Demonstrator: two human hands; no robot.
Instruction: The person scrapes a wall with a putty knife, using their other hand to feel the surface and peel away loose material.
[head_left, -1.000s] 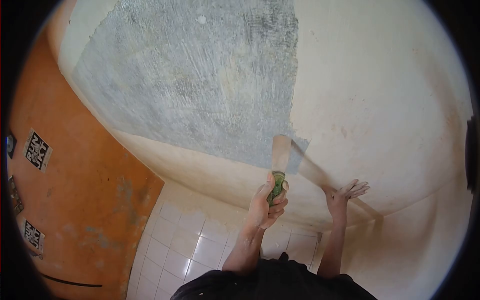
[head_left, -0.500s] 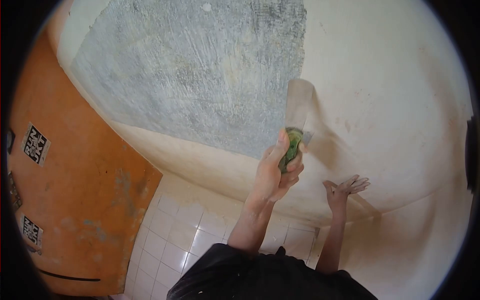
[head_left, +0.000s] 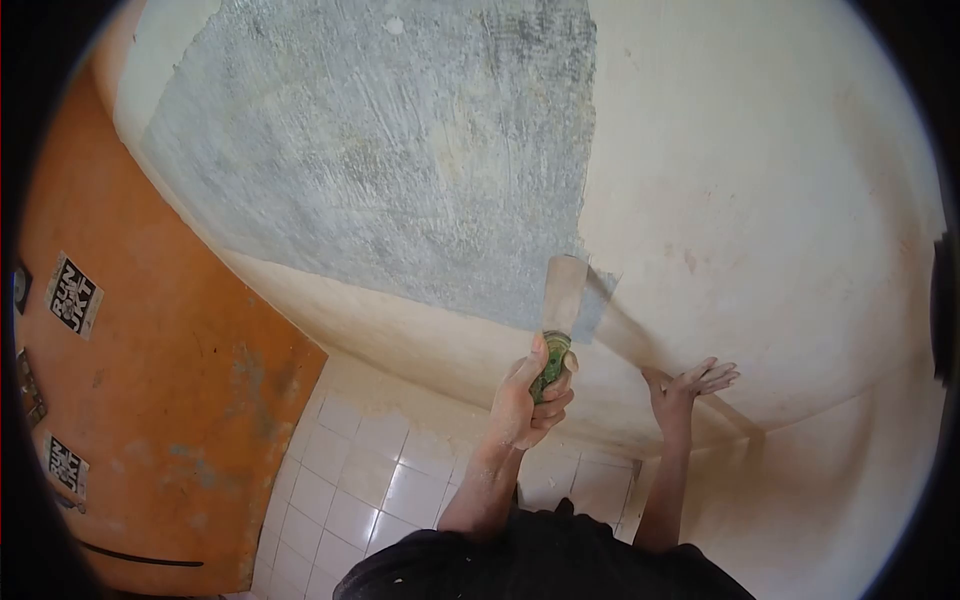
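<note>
while the left hand (head_left: 522, 405) grips the green-handled scraper (head_left: 551, 372) over the near right corner of the grey patch (head_left: 400, 170), the right hand (head_left: 682, 391) lies spread, holding nothing, at the pale wall (head_left: 750, 200). blade (head_left: 566, 290) contact unclear; judged best: shallow angle, even pressure, short strokes.

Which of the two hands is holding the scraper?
The left hand: it grips the scraper by its green handle. The right hand is spread open, with no tool in it.
</note>
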